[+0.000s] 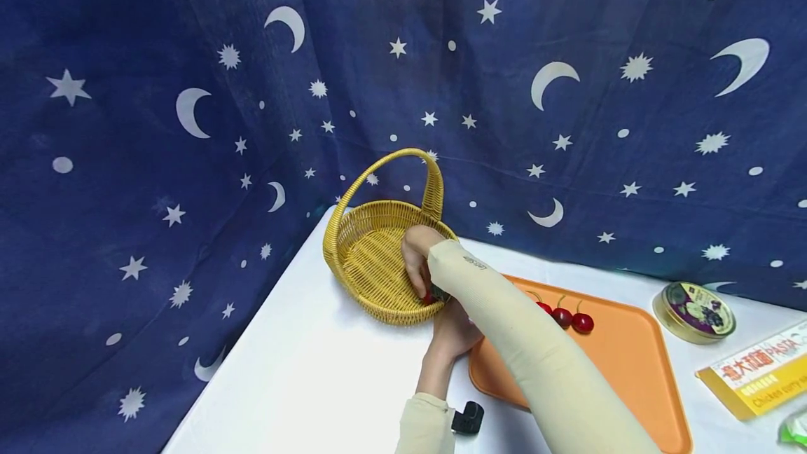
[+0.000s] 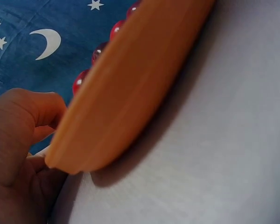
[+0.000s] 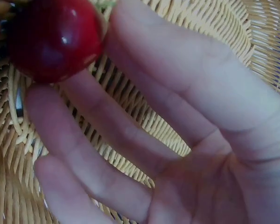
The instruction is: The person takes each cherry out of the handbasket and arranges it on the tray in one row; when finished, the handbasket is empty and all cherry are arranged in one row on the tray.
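Note:
Inside the yellow wicker basket (image 1: 368, 293), near its right rim, my right hand (image 1: 419, 258) holds a red cherry (image 3: 56, 42) at its fingertips. The thumb lies beside the cherry's stem and the other fingers curve beneath it. My left hand (image 2: 18, 144) lies by the left edge of the orange tray (image 1: 637, 370), its fingers loosely bent with no object visible between them. In the head view my right sleeve covers part of the left hand. More cherries (image 1: 583, 323) lie in a row on the tray, partly behind the right sleeve.
Right of the tray stand a round tin (image 1: 693, 312) and a pasta box (image 1: 756, 370), with a green-and-white package (image 1: 796, 429) at the frame's edge. The basket's tall handle (image 1: 378, 163) arches over its far left side. A blue star-patterned curtain (image 1: 403, 90) hangs behind the white table (image 1: 302, 370).

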Available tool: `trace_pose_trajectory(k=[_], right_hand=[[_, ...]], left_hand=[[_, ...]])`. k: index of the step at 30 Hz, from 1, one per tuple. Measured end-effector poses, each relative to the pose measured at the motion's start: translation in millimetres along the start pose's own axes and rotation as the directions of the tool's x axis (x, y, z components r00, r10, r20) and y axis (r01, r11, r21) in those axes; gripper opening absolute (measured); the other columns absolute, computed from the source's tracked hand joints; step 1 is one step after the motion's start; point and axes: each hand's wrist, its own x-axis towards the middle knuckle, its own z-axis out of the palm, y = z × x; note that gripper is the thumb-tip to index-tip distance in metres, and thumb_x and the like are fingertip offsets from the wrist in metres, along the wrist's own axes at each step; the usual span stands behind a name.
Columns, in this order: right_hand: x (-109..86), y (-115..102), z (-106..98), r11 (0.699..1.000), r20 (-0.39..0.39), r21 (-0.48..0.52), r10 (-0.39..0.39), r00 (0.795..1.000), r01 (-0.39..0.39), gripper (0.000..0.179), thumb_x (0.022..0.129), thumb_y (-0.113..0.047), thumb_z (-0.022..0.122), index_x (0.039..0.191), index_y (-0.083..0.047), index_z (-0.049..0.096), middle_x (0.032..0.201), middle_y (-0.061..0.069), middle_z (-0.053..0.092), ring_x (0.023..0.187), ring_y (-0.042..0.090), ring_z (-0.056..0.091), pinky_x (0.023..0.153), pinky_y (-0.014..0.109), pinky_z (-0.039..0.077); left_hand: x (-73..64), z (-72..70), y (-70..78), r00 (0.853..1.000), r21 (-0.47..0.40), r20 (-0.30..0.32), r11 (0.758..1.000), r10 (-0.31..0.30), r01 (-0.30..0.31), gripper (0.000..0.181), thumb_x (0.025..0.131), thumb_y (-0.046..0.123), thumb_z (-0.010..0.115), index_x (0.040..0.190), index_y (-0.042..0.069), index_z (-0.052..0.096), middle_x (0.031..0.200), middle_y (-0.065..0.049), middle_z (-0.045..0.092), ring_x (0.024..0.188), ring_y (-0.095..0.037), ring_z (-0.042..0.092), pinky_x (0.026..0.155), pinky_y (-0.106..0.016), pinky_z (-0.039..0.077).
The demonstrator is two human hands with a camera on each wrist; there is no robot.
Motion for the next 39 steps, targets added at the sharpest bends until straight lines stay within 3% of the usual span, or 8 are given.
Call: trace_pose_trajectory(k=[7, 12, 16, 21, 25, 30, 36, 39], right_hand=[[-0.8, -3.4, 3.3, 0.997, 0.034, -0.074, 0.038, 0.999, -0.035, 0.039, 0.094, -0.021, 0.065, 0.131, -0.008, 0.062, 0.136, -0.001, 0.055, 0.124, 0.01, 0.046, 0.106, 0.026, 0.035], [-12.7, 12.9, 8.5, 0.969, -0.076, -0.106, -0.23, 0.97, 0.222, 0.036, 0.091, -0.019, 0.068, 0.123, -0.003, 0.067, 0.127, 0.004, 0.065, 0.113, 0.014, 0.057, 0.098, 0.028, 0.044], [-25.4, 37.4, 15.4, 0.89, -0.261, -0.013, -0.443, 0.858, 0.456, 0.02, 0.083, -0.015, 0.075, 0.099, -0.004, 0.075, 0.106, 0.01, 0.072, 0.101, 0.026, 0.067, 0.088, 0.035, 0.053], [-39.5, 66.2, 26.2, 0.787, -0.431, -0.007, -0.559, 0.708, 0.617, 0.006, 0.085, -0.014, 0.071, 0.082, -0.009, 0.073, 0.089, 0.008, 0.072, 0.091, 0.033, 0.07, 0.08, 0.041, 0.056], [-44.0, 91.2, 35.4, 0.725, -0.525, -0.014, -0.592, 0.612, 0.689, 0.011, 0.09, -0.013, 0.065, 0.087, -0.006, 0.073, 0.087, 0.01, 0.072, 0.086, 0.033, 0.071, 0.072, 0.04, 0.057], [-34.3, 137.3, 51.1, 0.589, -0.629, 0.055, -0.607, 0.486, 0.807, 0.011, 0.09, -0.009, 0.062, 0.092, -0.004, 0.072, 0.089, 0.007, 0.07, 0.084, 0.034, 0.071, 0.065, 0.037, 0.058], [1.2, 209.4, 74.3, 0.461, -0.768, 0.05, -0.549, 0.329, 0.886, 0.012, 0.088, -0.007, 0.065, 0.096, 0.0, 0.07, 0.083, 0.008, 0.07, 0.077, 0.028, 0.067, 0.063, 0.039, 0.057], [24.3, 248.3, 92.0, 0.424, -0.828, 0.047, -0.49, 0.273, 0.905, 0.017, 0.089, -0.009, 0.066, 0.1, 0.003, 0.069, 0.087, 0.01, 0.071, 0.076, 0.024, 0.067, 0.06, 0.038, 0.056]], left_hand=[[-1.3, -1.9, -0.4, 0.998, 0.009, 0.037, 0.999, -0.043, 0.043, 0.034, 0.077, 0.019, 0.063, 0.108, 0.005, 0.064, 0.098, -0.007, 0.066, 0.085, -0.017, 0.059, 0.075, -0.029, 0.048], [0.5, -1.6, 1.9, 0.999, 0.041, 0.039, 0.999, -0.023, 0.021, 0.014, 0.075, 0.01, 0.063, 0.088, 0.007, 0.063, 0.075, -0.002, 0.06, 0.064, -0.014, 0.051, 0.058, -0.026, 0.041], [2.1, 1.7, 1.3, 0.999, 0.043, 0.051, 0.999, -0.016, 0.014, 0.017, 0.077, 0.014, 0.065, 0.092, 0.007, 0.068, 0.074, 0.003, 0.059, 0.063, -0.008, 0.051, 0.059, -0.023, 0.039], [1.5, 4.5, -3.1, 0.996, -0.066, 0.075, 0.996, -0.056, 0.061, 0.015, 0.076, 0.009, 0.069, 0.09, 0.005, 0.07, 0.073, 0.001, 0.06, 0.059, -0.006, 0.05, 0.053, -0.023, 0.038], [2.6, 6.0, -4.8, 0.999, -0.076, 0.05, 0.997, -0.014, 0.018, 0.026, 0.074, 0.008, 0.068, 0.099, 0.006, 0.072, 0.081, -0.001, 0.062, 0.071, -0.011, 0.057, 0.062, -0.026, 0.044], [3.6, 7.6, -3.1, 0.999, -0.057, 0.045, 0.998, 0.001, 0.001, 0.048, 0.073, 0.008, 0.067, 0.12, 0.007, 0.07, 0.086, -0.002, 0.063, 0.078, -0.014, 0.058, 0.068, -0.028, 0.045], [4.3, 8.8, -0.9, 1.0, -0.045, 0.015, 0.999, 0.02, -0.019, 0.049, 0.071, 0.006, 0.068, 0.12, 0.005, 0.069, 0.088, -0.002, 0.061, 0.077, -0.014, 0.055, 0.068, -0.026, 0.042], [3.1, 11.2, 1.0, 1.0, -0.057, 0.022, 0.998, 0.005, -0.004, 0.051, 0.071, 0.005, 0.068, 0.122, 0.005, 0.068, 0.09, -0.002, 0.062, 0.078, -0.013, 0.055, 0.069, -0.025, 0.041]])
